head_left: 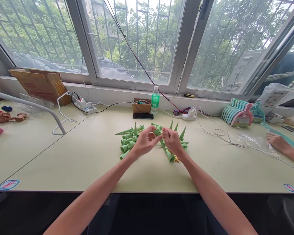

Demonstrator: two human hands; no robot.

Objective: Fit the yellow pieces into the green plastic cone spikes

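Observation:
My left hand (145, 141) pinches a green plastic spike (157, 132) by its wide collar, above the middle of the table. Close beside it, my right hand (171, 139) is closed with thumb and forefinger together at the spike's edge; whatever lies between those fingers is hidden. Left of my hands lies a pile of similar green spikes (124, 148), hollow cones with ribbed collars. More green spikes (171, 158) lie under and behind my right hand, some standing point up. Small yellow pieces (177, 159) show partly beneath my right wrist.
Behind the spikes are a black phone (143, 116), a small cardboard box (141, 106) and a green-labelled bottle (155, 99). White cables (219, 132) cross the right side. Further right, a co-worker's hand (278, 141) is near hangers (237, 112). A grey metal tube (36, 109) stands left.

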